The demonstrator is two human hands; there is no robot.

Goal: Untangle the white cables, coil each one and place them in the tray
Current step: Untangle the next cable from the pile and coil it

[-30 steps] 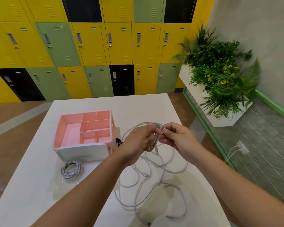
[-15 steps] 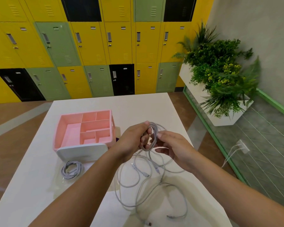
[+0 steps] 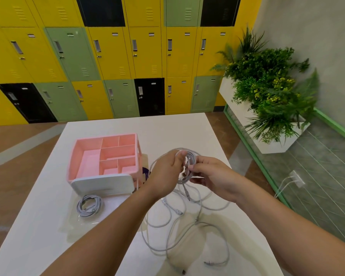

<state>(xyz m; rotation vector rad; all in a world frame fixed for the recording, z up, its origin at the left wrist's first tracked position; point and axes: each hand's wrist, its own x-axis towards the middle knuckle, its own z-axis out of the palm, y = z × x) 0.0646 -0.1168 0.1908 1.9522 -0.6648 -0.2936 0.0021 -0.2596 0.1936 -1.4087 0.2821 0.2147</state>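
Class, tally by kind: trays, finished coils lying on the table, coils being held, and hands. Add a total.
Pink tray: 1
Finished coil on the table: 1
Held coil: 1
Hands: 2, left hand and right hand
Total: 5

A pale white round cable (image 3: 190, 159) is being held in small loops above the white table (image 3: 38, 226), pinched between the left hand (image 3: 167, 172) and the right hand (image 3: 211, 176). Its tail is hanging into a loose tangle of white cables (image 3: 187, 232) sprawling on the table. A finished white cable coil (image 3: 89, 205) is lying just in front of the pink plastic compartment tray (image 3: 74, 156), which is sitting upright.
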